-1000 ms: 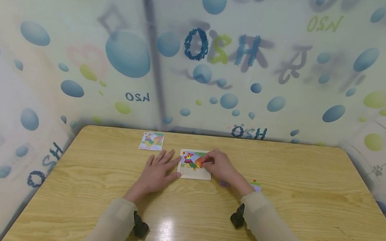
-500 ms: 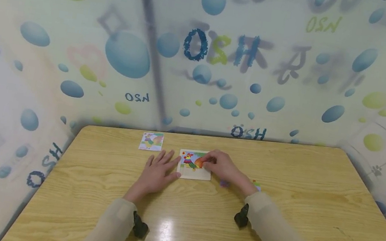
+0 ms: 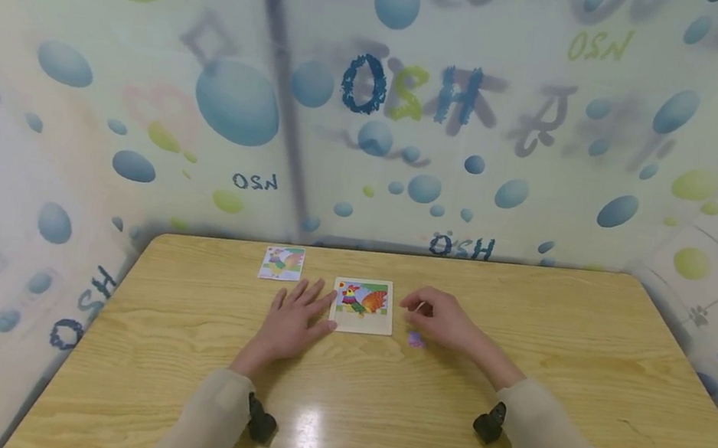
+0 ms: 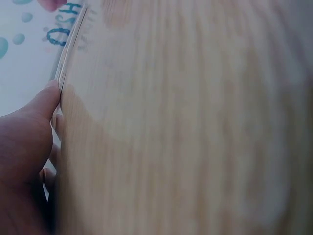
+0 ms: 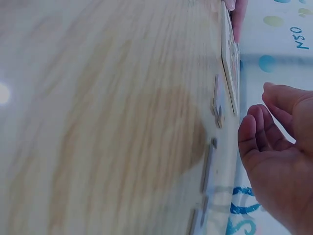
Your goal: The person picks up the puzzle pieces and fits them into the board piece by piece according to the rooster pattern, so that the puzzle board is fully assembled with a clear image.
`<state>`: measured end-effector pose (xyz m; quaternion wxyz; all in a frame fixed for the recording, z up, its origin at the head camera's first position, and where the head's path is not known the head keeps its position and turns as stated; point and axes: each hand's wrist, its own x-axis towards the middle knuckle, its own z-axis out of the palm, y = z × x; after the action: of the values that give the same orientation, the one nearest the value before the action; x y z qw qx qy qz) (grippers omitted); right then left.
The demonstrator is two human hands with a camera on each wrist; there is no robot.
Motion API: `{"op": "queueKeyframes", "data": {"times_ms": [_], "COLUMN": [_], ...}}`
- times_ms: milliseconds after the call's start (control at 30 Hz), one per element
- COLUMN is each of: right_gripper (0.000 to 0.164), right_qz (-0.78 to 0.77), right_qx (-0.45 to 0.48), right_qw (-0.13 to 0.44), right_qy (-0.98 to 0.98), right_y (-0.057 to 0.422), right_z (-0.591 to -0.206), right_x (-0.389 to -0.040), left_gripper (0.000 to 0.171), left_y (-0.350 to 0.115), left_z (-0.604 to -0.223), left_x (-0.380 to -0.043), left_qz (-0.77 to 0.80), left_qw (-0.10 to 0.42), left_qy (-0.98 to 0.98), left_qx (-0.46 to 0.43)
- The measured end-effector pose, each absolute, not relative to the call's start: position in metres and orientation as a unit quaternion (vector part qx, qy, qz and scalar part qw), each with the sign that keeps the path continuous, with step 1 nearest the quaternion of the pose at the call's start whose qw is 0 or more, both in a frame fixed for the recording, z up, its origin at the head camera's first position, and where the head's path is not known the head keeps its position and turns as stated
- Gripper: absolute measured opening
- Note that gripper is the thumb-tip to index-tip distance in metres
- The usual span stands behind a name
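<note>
A rooster jigsaw puzzle in a pale tray point(image 3: 361, 325) lies flat on the table, its upper part filled with picture and its lower strip bare. My left hand point(image 3: 291, 322) rests on the table with fingers spread, fingertips and thumb at the tray's left edge; the left wrist view shows its thumb side point(image 4: 24, 142). Just right of the tray, my right hand point(image 3: 445, 320) hovers with loosely bent fingers and nothing between them. A purple puzzle piece point(image 3: 416, 339) lies below its fingertips. Several loose flat pieces point(image 5: 217, 103) line the table beneath it in the right wrist view.
A square card point(image 3: 282, 264) with a paler rooster picture lies beyond my left hand, near the table's back edge. The wooden table point(image 3: 369, 435) meets a wall covering point(image 3: 512, 224) printed with blue and green dots. Each wrist carries a small black device.
My right hand has let go of the orange tail piece, which now sits in the tray, and has drawn back to the right. The left hand stays in place.
</note>
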<state>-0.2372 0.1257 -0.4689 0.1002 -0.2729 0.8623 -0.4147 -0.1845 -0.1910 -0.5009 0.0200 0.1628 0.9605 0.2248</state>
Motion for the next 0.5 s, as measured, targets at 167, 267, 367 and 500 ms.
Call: {"op": "queueKeyframes", "data": {"times_ms": [167, 267, 367, 500], "right_gripper": [0.021, 0.023, 0.025, 0.027], "right_qz": [-0.409, -0.399, -0.393, -0.392], "right_qx": [-0.270, -0.260, -0.256, -0.260], "right_qw": [0.110, 0.113, 0.112, 0.108], "right_qy": [0.865, 0.872, 0.876, 0.876], "right_y": [0.141, 0.147, 0.151, 0.154], "right_z": [-0.469, -0.471, -0.472, -0.473], "right_x": [-0.231, -0.228, -0.226, -0.224], "left_gripper": [0.063, 0.062, 0.063, 0.063], "left_y": [-0.190, -0.190, -0.190, -0.190], "left_z": [-0.502, -0.502, -0.502, -0.501], "left_x": [-0.184, -0.184, -0.184, -0.185], "left_qz": [0.224, 0.220, 0.217, 0.219], "left_qw": [0.022, 0.022, 0.024, 0.021], "left_qy": [0.961, 0.962, 0.963, 0.962], "left_qx": [0.162, 0.160, 0.159, 0.160]}}
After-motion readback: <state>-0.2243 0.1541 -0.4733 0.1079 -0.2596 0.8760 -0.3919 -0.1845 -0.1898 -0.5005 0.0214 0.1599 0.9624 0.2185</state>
